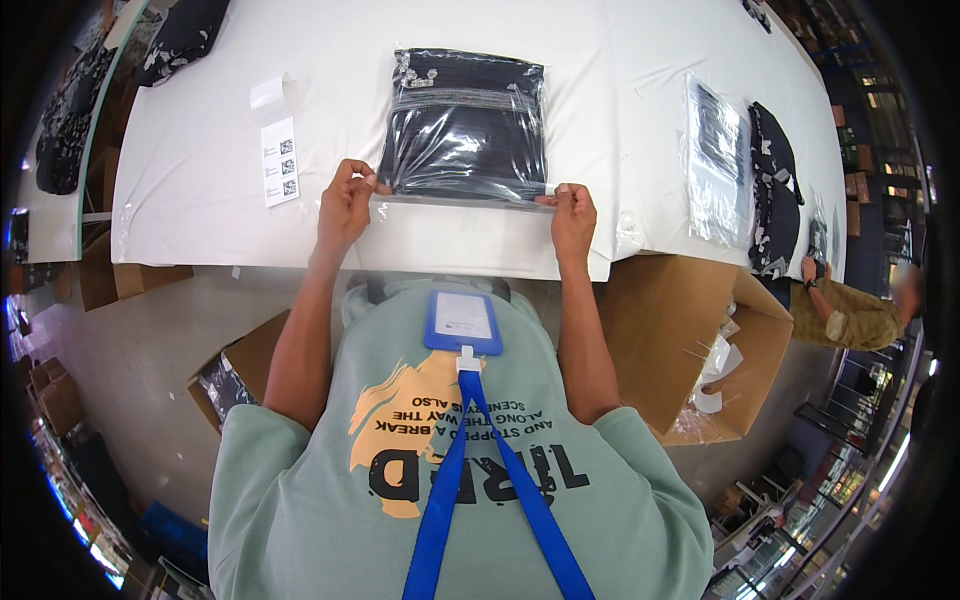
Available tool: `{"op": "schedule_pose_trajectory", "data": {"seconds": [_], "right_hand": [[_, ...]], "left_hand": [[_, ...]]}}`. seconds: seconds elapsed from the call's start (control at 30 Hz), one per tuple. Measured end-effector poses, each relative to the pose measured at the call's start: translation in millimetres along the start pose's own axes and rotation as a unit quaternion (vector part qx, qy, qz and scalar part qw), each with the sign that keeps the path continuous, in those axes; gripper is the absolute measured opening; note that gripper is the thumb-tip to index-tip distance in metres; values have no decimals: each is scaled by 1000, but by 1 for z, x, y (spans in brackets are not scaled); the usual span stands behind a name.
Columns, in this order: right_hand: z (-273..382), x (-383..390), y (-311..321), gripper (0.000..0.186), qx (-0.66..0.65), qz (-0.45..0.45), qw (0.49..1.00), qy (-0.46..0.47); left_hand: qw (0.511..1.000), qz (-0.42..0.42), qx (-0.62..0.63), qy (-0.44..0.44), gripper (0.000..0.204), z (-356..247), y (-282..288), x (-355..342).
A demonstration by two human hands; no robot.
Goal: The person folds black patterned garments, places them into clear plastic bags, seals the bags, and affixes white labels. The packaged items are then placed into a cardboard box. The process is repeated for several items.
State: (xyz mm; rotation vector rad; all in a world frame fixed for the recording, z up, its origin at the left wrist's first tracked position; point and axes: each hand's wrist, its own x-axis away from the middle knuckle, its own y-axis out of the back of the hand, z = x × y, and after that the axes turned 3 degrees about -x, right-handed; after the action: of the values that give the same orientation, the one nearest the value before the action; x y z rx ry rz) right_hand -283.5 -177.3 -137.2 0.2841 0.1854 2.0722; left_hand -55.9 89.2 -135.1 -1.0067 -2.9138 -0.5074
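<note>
A clear plastic bag (465, 135) with a folded dark garment inside lies flat on the white-covered table in front of me. My left hand (352, 192) pinches the left corner of the bag's near edge between thumb and fingers. At the right corner of that same edge, my right hand (573, 207) has a like pinch. The near edge is stretched between both hands, close to the table's front. Left of the bag lies a strip of white labels (281, 165) with its backing curled at the far end.
Clear bags (717, 165) and dark patterned garments (775, 190) lie on the right of the table (640, 60); another garment (185, 40) is far left. Cardboard boxes (660, 330) (245, 360) stand below the front edge. Another person (850, 310) works at the far right.
</note>
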Motion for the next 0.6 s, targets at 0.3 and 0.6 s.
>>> {"op": "schedule_pose_trajectory", "data": {"seconds": [0.3, 0.6], "right_hand": [[9, 0, -4, 23, 60, -33, 997, -25], [-6, -4, -6, 23, 107, -61, 992, -14]], "left_hand": [[994, -31, 29, 105, 15, -5, -4, -7], [992, -75, -13, 102, 17, -4, -8, -9]]}}
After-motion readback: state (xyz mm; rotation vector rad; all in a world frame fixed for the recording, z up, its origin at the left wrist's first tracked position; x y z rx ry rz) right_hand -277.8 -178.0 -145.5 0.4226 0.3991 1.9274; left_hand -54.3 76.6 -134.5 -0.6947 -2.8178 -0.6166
